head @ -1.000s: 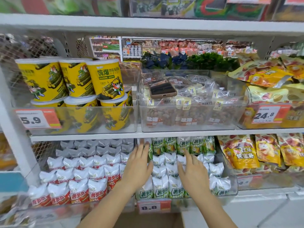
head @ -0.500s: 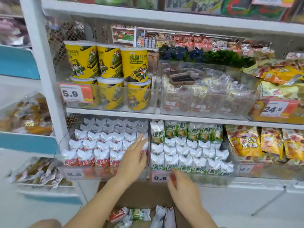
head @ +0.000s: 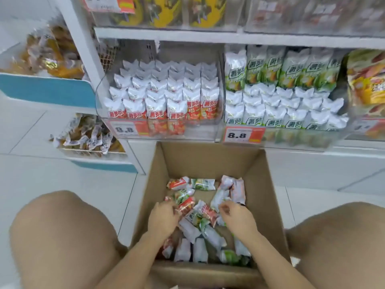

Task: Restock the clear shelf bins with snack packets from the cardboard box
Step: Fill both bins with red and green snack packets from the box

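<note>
Hands, left (head: 164, 219) and right (head: 237, 217), fingers curled among snack packets (head: 200, 228) inside cardboard box (head: 268, 197); grip unclear.

The cardboard box (head: 210, 159) is plain brown. The snack packets (head: 200, 217) in it are silver-white, some with red and some with green. The left clear bin (head: 160, 94) holds white packets with red and orange bottoms. The right clear bin (head: 281, 97) holds white packets with green. Both price tags (head: 129, 128) are white and orange with black numbers. The floor (head: 27, 142) is white tiles. The side shelf edge (head: 45, 90) is blue.
</note>
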`<state>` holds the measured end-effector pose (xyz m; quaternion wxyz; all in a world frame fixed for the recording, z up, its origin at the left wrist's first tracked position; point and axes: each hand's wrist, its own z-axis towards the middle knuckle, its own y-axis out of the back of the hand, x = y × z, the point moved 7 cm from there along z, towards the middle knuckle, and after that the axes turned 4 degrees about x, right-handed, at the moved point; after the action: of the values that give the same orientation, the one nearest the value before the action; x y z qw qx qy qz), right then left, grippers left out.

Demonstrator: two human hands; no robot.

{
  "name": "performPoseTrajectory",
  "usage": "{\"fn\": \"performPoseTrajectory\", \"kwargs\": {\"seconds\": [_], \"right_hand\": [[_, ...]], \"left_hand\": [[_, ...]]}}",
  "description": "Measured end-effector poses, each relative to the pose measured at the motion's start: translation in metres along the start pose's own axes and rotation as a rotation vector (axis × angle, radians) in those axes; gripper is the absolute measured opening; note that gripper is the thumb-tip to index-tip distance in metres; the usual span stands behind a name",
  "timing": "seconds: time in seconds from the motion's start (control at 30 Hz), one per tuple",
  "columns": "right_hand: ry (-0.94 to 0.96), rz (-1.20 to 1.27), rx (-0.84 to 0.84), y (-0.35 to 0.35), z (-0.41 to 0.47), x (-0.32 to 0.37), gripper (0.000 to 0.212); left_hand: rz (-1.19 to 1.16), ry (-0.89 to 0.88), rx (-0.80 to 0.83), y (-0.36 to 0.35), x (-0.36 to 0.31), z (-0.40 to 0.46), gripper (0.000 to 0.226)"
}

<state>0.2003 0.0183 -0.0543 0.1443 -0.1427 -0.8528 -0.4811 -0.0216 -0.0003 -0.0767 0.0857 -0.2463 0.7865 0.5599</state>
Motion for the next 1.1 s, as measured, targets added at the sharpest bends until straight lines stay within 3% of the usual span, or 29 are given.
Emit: {"fn": "performPoseTrajectory", "kwargs": {"seconds": [0.13,0.27,0.33,0.47,0.67,0.83,0.9,0.97,1.1], "right_hand": [[-0.103,-0.029,0.174,-0.057,0.009,-0.039,0.029],[-0.126,-0.054,0.337,-0.091,0.023,-0.056,0.022],[-0.112,-0.07,0.384,-0.098,0.033,-0.057,0.015],[-0.182,-0.015,0.433,-0.123,0.053,-0.066,0.023],[-0.315,0.143,0.562,-0.175,0.059,-0.079,0.02],[-0.348,0.216,0.572,-0.199,0.061,-0.085,0.025],[-0.363,0.249,0.581,-0.204,0.063,-0.088,0.023],[-0.39,0.289,0.577,-0.204,0.065,-0.089,0.024],[-0.388,0.347,0.474,-0.193,0.073,-0.085,0.036]], "left_hand": [[0.176,0.099,0.295,-0.047,0.025,-0.002,0.03],[0.221,0.17,0.62,-0.093,0.048,0.007,0.034],[0.198,0.173,0.708,-0.112,0.049,0.016,0.034],[0.14,0.182,0.739,-0.145,0.046,0.034,0.038],[0.12,0.349,0.897,-0.192,0.075,0.023,0.05],[-0.023,0.497,0.884,-0.214,0.091,0.02,0.091],[-0.035,0.542,0.855,-0.219,0.093,0.019,0.096],[-0.13,0.638,0.836,-0.219,0.095,0.019,0.088],[-0.435,0.82,0.89,-0.2,0.104,0.027,0.046]]}}
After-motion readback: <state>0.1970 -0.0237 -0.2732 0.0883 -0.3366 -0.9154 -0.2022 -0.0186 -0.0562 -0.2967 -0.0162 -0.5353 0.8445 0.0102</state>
